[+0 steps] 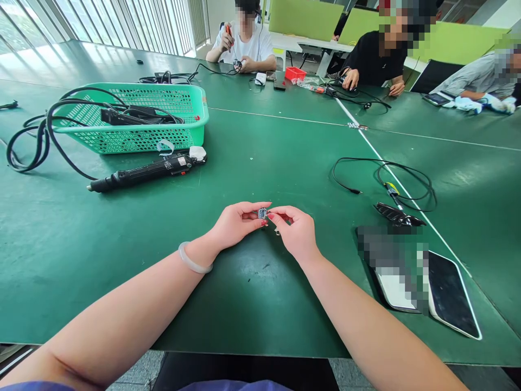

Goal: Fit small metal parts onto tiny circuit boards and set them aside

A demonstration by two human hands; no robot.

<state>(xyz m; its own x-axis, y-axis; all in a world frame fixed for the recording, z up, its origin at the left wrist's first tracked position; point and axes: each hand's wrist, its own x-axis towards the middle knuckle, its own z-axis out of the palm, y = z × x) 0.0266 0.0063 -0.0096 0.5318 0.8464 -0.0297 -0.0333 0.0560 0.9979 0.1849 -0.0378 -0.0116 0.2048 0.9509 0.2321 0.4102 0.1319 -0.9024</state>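
Small part, held over the worktop: the left hand pinches it; the right hand meets its edge, its own grip unclear. Uneven pressure or a slack pinch could let it slip and drop.

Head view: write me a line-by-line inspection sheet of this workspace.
Surface: dark green tabletop with thin white lines and small dark marks.
Work pieces: small grey component; small pale piece by the right hand, held or loose unclear.
Clutter: teal perforated plastic basket holding black items; black cylindrical power tool lying on the near side; white-edged, dark-screened phone at right.
Hands: left hand pinches the component; right fingertips beside it, grip unclear.
Cables: thick black cord looped at the basket's left end; thin black cable loosely coiled at right.
Surroundings: three people across the table; lime-green partitions behind.
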